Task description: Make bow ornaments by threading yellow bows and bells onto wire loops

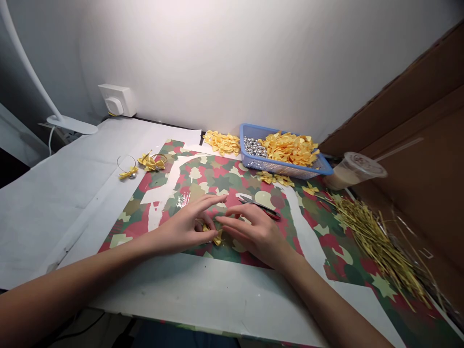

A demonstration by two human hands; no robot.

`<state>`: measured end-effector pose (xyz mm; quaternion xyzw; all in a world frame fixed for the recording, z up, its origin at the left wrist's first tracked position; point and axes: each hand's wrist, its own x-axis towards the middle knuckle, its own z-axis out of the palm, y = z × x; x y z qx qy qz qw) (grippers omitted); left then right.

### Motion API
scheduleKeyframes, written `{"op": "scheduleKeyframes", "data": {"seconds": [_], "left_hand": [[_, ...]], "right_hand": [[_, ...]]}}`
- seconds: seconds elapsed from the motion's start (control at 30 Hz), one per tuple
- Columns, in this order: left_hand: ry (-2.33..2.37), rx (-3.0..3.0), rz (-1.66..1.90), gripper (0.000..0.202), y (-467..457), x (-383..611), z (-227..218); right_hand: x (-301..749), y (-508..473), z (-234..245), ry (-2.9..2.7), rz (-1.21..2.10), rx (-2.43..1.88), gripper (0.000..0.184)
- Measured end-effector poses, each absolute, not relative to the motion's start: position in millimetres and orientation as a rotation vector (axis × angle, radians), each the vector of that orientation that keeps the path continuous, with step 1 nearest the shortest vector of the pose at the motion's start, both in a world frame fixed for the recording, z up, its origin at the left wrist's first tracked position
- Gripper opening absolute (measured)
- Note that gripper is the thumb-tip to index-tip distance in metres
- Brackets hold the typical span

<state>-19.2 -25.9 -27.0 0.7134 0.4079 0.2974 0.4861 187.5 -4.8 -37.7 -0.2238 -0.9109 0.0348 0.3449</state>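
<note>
Both hands rest close together on a camouflage-patterned sheet (203, 181) in the middle of the table. My left hand (184, 224) has its fingers stretched toward the right, and its thumb and lower fingers pinch a small yellow ribbon bow (216, 237). My right hand (253, 232) lies beside it with fingers extended leftward, touching the same yellow bow. A pair of small scissors with red handles (260, 206) lies on the sheet just beyond my right hand.
A blue basket (286, 168) at the back holds yellow bows and silver beads. More yellow bows (223, 142) lie left of it. Thin yellow strips (373, 237) are heaped at right beside a lidded cup (353, 170). Wire rings with bows (143, 164) lie at left.
</note>
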Motion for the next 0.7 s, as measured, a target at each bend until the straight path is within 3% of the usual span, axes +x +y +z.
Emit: {"op": "scheduleKeyframes", "data": {"seconds": [0.4,0.7], "left_hand": [[1.006,1.752,0.641,0.057,-23,-24,-20],[1.088,2.072,0.706,0.012,-17,-26,-18]], "right_hand": [[186,-4,-40,-2.347,0.222,-0.498,0.023],[187,-5,-40,-2.328,0.312,-0.527,0.026]]}}
